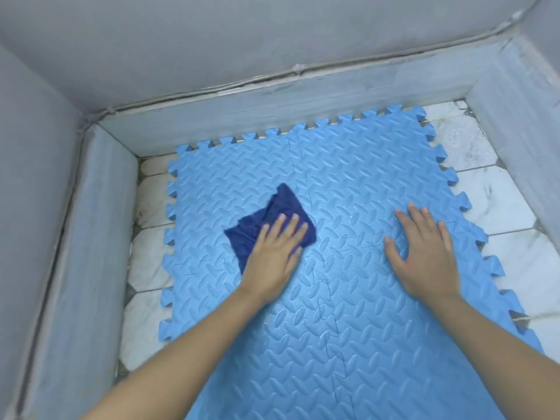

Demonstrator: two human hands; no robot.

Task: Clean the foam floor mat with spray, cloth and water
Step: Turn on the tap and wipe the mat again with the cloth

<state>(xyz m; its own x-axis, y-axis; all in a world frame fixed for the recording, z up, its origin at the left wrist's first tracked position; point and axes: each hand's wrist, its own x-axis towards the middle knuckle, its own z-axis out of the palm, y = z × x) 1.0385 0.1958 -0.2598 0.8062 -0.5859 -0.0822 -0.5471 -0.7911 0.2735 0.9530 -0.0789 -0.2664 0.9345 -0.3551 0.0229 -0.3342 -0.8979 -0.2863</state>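
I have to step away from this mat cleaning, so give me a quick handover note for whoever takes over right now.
Left hand: flat, pressing the dark blue cloth onto the foam mat, no closed grip.
Right hand: open, palm down on the mat, holding nothing.
Mat lies on the white tiled floor in a corner.
Spray bottle and water: not in view.
Done: wiping under way near the mat's middle.
Left: cannot tell which parts are wiped; finish wiping, then use the water.

Place: home floor corner, perhaps a washing area
Signs: white floor tiles (500, 204), grey walls (212, 40), low stone kerb (272, 116)
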